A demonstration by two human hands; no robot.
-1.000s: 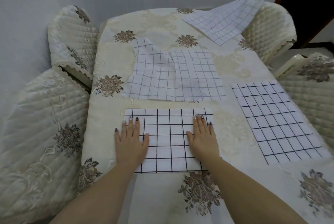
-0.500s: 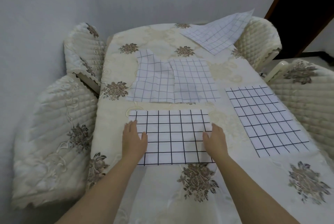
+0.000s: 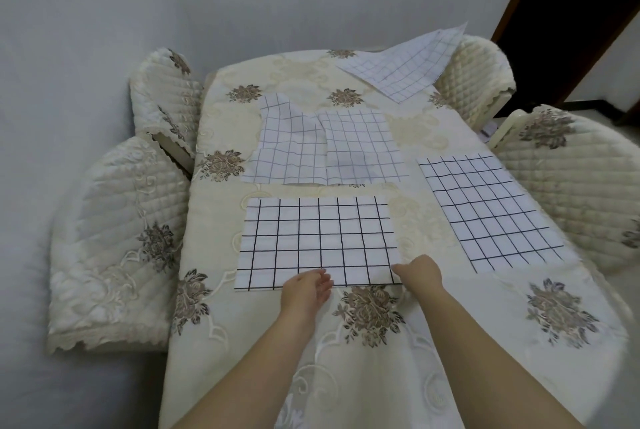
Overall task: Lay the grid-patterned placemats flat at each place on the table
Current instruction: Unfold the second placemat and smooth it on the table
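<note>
A white placemat with bold black grid lines [image 3: 317, 241] lies flat in front of me on the table [image 3: 214, 255]. My left hand [image 3: 306, 290] rests at its near edge, fingers loosely curled and holding nothing. My right hand [image 3: 420, 273] touches the near right corner; whether it pinches the cloth is unclear. A second bold-grid placemat [image 3: 485, 210] lies flat at the right. Two thinner-lined mats [image 3: 325, 144] lie overlapped and rumpled in the middle. Another thin-lined mat [image 3: 405, 65] lies at the far right corner, partly over a chair back.
The table carries a cream embroidered cloth with brown flower motifs. Quilted cream chairs stand around it: two at the left [image 3: 114, 238], [image 3: 162, 89], two at the right [image 3: 571, 186], [image 3: 474, 72]. A grey wall is behind, a dark doorway [image 3: 581, 13] at the far right.
Both hands slid back off the near placemat, from flat on its middle to its near edge. The left hand moved rightward. My view pulled back and up.
</note>
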